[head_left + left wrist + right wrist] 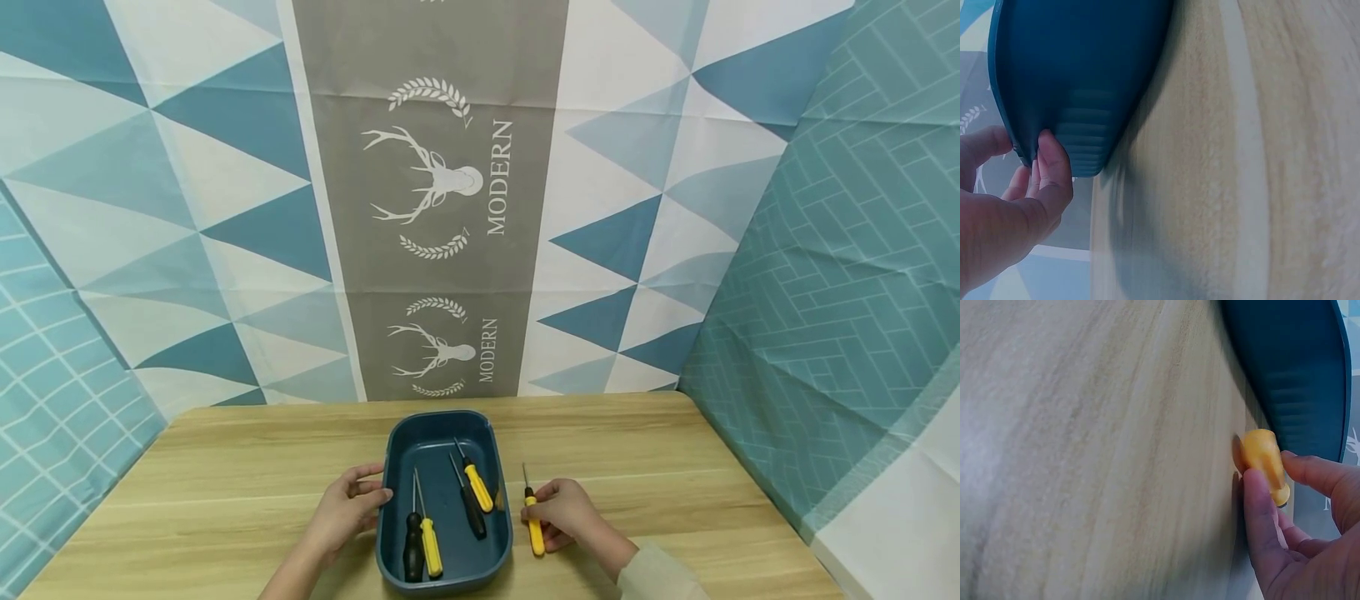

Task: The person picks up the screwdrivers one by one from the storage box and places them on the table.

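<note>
A dark blue plastic tray [442, 450] stands on the table, with my left hand [348, 508] at its left side. Thumb and fingers of that hand [1029, 194] pinch the tray's rim [999, 75]. To the right of the tray, my right hand [566, 512] grips a screwdriver [535, 533] by its yellow handle, the shaft pointing away from me. The right wrist view shows the handle's butt end [1261, 447] between thumb and fingers, close over the tabletop. Inside the tray lie a black screwdriver [413, 550] and a yellow one [431, 550] on the left.
Another yellow screwdriver [478, 487] and another black one [471, 510] lie in the tray's right half. The wood-grain table [637, 467] extends to both sides. Patterned cloth [450, 250] hangs behind it and along the sides.
</note>
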Action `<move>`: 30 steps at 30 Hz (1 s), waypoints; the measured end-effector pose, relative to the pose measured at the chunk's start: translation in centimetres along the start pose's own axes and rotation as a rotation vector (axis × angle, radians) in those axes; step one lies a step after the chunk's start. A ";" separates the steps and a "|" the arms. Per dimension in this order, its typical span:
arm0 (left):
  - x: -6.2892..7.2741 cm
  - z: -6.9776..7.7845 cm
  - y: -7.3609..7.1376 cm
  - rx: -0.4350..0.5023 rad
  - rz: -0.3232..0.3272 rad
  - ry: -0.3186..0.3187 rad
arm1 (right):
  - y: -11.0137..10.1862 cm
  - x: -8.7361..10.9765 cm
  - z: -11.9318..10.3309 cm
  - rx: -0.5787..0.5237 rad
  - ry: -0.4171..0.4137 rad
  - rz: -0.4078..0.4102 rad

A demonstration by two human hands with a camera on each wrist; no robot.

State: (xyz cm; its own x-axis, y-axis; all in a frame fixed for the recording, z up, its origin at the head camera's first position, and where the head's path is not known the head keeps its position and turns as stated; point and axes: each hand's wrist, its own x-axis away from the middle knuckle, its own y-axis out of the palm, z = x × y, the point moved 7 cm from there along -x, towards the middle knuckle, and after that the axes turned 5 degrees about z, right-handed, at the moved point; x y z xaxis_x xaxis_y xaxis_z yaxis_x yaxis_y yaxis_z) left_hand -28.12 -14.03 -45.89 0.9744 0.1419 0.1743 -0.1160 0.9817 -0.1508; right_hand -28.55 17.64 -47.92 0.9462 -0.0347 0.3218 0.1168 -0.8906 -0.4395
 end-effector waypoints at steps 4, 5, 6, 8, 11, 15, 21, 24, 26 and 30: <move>0.1 0.2 -0.1 -0.002 -0.002 0.000 | 0.0 -0.1 0.1 0.000 0.002 0.003; 0.1 0.2 -0.1 -0.003 -0.001 0.000 | 0.0 -0.1 0.1 0.000 0.000 0.004; 0.2 0.3 -0.1 -0.004 0.000 0.001 | 0.0 -0.1 0.1 -0.001 -0.003 0.004; 0.3 0.4 -0.1 -0.005 0.001 0.002 | 0.0 -0.2 0.1 -0.001 -0.008 0.004; 0.3 0.5 -0.2 -0.005 0.003 0.005 | -0.1 -0.2 0.1 0.000 -0.017 0.007; 0.3 0.4 -0.1 -0.001 0.004 0.010 | -0.1 -0.1 -0.1 0.011 -0.030 0.005; 0.3 0.3 -0.1 -0.001 0.001 0.013 | 0.0 -0.1 -0.1 0.022 -0.030 0.000; 0.4 0.4 -0.1 -0.002 0.000 0.014 | -0.1 -0.1 0.0 0.018 -0.026 -0.003; 0.4 0.4 -0.1 -0.001 0.001 0.014 | -0.1 0.0 0.0 0.015 -0.025 -0.008; 0.4 0.4 -0.1 -0.002 0.002 0.012 | -0.2 0.0 0.0 -0.001 -0.023 -0.021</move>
State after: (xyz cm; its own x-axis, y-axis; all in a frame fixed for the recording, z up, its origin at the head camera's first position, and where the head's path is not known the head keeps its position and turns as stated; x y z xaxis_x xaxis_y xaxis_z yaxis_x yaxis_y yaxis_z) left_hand -27.80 -13.99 -45.41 0.9764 0.1425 0.1625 -0.1178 0.9812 -0.1527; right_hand -28.61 17.82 -47.84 0.9503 -0.0058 0.3111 0.1360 -0.8916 -0.4320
